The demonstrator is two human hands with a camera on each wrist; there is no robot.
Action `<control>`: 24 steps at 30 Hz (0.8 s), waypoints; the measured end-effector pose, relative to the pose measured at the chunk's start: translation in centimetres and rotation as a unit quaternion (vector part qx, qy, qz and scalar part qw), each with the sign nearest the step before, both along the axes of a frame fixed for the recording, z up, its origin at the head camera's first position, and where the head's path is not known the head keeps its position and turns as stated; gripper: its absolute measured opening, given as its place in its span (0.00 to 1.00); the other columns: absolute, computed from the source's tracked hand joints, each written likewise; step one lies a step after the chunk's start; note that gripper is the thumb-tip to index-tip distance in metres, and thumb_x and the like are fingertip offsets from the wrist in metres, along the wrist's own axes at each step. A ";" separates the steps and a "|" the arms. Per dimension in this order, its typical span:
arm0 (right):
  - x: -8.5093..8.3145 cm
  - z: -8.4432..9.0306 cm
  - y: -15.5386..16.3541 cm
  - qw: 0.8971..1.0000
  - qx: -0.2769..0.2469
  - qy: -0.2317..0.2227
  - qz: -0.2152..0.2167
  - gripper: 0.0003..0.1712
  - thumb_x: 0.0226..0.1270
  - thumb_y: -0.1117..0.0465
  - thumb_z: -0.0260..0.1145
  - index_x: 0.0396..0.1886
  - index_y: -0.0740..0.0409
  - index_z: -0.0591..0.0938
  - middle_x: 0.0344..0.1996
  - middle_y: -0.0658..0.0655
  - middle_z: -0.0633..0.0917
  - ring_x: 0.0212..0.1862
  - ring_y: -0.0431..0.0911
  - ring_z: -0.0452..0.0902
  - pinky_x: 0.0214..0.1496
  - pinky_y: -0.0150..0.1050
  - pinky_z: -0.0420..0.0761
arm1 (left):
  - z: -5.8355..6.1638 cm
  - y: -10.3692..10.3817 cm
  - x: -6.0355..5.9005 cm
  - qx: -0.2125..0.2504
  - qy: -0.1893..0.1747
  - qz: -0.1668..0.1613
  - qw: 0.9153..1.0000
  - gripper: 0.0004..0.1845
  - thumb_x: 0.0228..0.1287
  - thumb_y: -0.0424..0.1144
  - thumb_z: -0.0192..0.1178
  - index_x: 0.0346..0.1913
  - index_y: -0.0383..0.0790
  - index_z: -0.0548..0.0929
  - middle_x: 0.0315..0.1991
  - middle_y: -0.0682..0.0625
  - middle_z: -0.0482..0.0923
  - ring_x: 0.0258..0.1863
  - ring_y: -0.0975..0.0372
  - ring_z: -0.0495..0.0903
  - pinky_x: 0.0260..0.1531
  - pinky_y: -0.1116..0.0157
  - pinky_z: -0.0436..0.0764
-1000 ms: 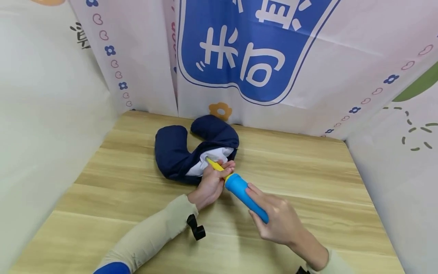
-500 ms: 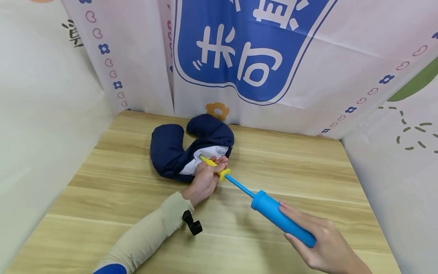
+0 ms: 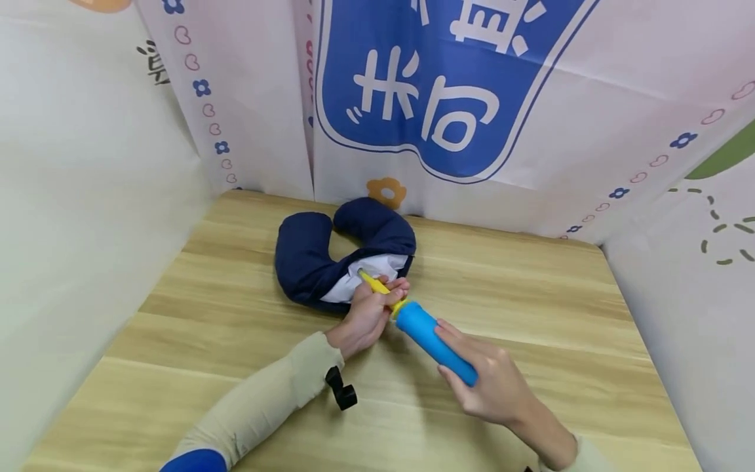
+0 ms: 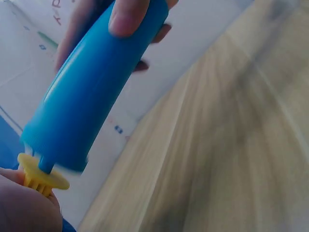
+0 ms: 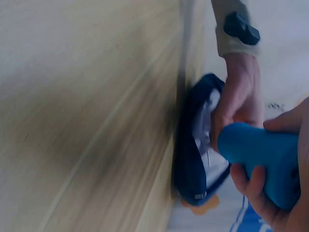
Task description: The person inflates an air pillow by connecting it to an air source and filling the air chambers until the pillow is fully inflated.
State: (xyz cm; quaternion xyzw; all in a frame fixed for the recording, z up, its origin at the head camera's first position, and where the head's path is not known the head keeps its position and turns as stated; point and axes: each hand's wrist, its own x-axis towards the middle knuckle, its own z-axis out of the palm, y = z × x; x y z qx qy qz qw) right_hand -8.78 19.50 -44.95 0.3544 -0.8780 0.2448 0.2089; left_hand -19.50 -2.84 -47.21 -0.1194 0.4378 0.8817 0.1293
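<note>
A navy U-shaped neck pillow (image 3: 318,259) (image 5: 190,159) with a white inner bladder (image 3: 368,275) showing lies on the wooden table (image 3: 531,308). A hand pump joins it: its yellow nozzle (image 3: 373,283) (image 4: 41,179) points into the white part. My left hand (image 3: 368,313) (image 5: 241,96) pinches that nozzle at the pillow. My right hand (image 3: 486,383) (image 5: 275,193) grips the blue pump barrel (image 3: 435,342) (image 4: 89,92) (image 5: 258,157), which is pushed in close against the yellow collar.
Printed cloth walls close in the table: a blue sign with white characters (image 3: 436,85) at the back, plain panels left and right. A black strap clip (image 3: 341,391) hangs at my left cuff. Bare wood lies right of the pump.
Half a second ago the blue barrel was pulled far back with the thin rod showing. Now my right hand has pushed it forward against the yellow collar. The left hand stays on the nozzle.
</note>
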 end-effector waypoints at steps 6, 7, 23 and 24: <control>3.1 1.5 4.5 0.999 -0.004 -0.032 0.016 0.35 0.64 0.57 0.79 0.70 0.59 0.80 0.65 0.61 0.86 0.55 0.53 0.90 0.57 0.29 0.85 | -0.1 0.0 -0.4 0.014 -0.008 -0.002 1.000 0.22 0.70 0.15 0.56 0.53 0.40 0.64 0.50 0.43 0.84 0.44 0.62 0.87 0.51 0.67 0.87; 3.6 1.8 5.1 0.999 -0.007 -0.031 0.022 0.35 0.65 0.56 0.78 0.70 0.61 0.80 0.65 0.61 0.86 0.56 0.52 0.90 0.58 0.26 0.83 | 0.0 0.0 -0.5 0.016 -0.009 0.000 1.000 0.21 0.70 0.14 0.56 0.53 0.40 0.64 0.50 0.43 0.84 0.44 0.62 0.87 0.50 0.68 0.87; 0.9 2.4 0.7 0.998 0.013 0.060 -0.014 0.27 0.77 0.50 0.61 0.63 0.64 0.85 0.57 0.63 0.90 0.40 0.53 0.93 0.36 0.44 0.92 | 1.6 1.8 -0.6 0.014 -0.019 0.031 0.999 0.19 0.73 0.17 0.54 0.51 0.41 0.62 0.59 0.39 0.79 0.52 0.59 0.85 0.59 0.66 0.84; 0.4 2.1 0.2 0.998 0.017 0.066 -0.011 0.26 0.75 0.52 0.62 0.63 0.65 0.85 0.57 0.64 0.90 0.39 0.53 0.93 0.35 0.45 0.91 | 1.6 1.8 -0.7 0.013 -0.017 0.027 0.999 0.19 0.72 0.17 0.54 0.51 0.41 0.62 0.59 0.39 0.79 0.51 0.60 0.85 0.56 0.67 0.84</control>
